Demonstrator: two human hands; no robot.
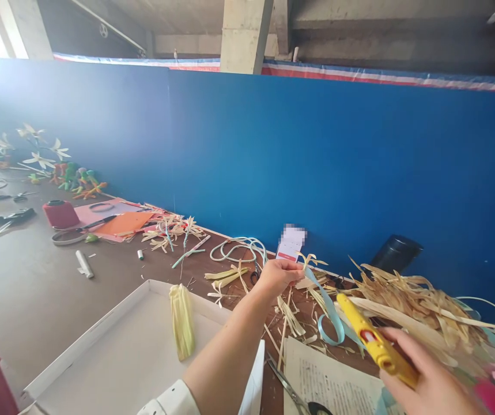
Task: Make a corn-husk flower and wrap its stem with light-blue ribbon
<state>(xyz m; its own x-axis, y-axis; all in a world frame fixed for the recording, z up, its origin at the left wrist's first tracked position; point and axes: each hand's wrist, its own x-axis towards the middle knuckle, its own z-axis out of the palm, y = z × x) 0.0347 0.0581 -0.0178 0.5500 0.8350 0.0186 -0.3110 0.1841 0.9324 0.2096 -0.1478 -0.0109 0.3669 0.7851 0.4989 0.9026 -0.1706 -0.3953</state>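
Note:
My left hand (279, 273), reaching out over the middle of the table, pinches a small pale husk flower (312, 259). From that pinch a light blue ribbon (327, 302) hangs down and curls, then runs toward the lower right. Yellow and tool-like, a hot glue gun (374, 340) is gripped in my right hand (429, 372), its front end angled up and left, apart from the flower. Scissors (293, 389) lie open beside a printed page (325, 369) below both hands.
A white tray (100, 351) holds a yellow-green husk bundle (181, 323). Dried husks (420, 294) pile up at the right near a black cylinder (396, 253). A blue partition (316, 155) borders the table. A red thread spool (60, 214) and pliers (7, 219) lie left.

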